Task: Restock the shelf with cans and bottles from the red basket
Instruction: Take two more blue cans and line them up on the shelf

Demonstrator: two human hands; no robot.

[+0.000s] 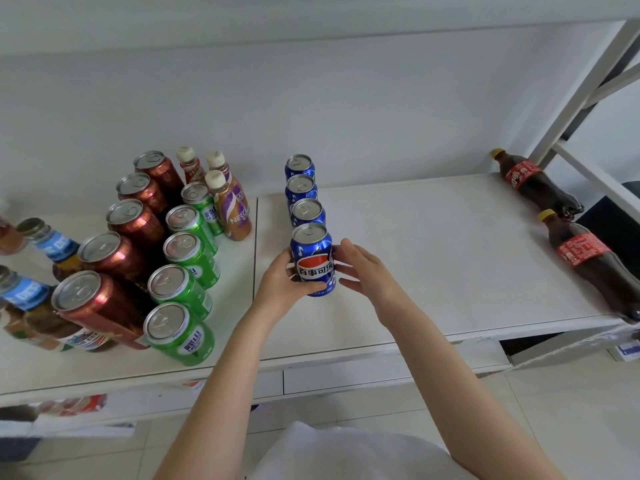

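A blue Pepsi can (313, 261) stands upright on the white shelf (433, 265), at the front of a row of three more blue cans (304, 195) running toward the wall. My left hand (282, 285) wraps around its left side and lower front. My right hand (367, 268) is at its right side, fingers spread and touching or nearly touching the can. The red basket is not in view.
Rows of green cans (183, 285), red-brown cans (114, 258) and Nescafe bottles (232, 209) fill the shelf's left part, with blue-labelled bottles (41, 258) at the far left. Two cola bottles (554, 216) stand at the right end by the white frame post (588, 88).
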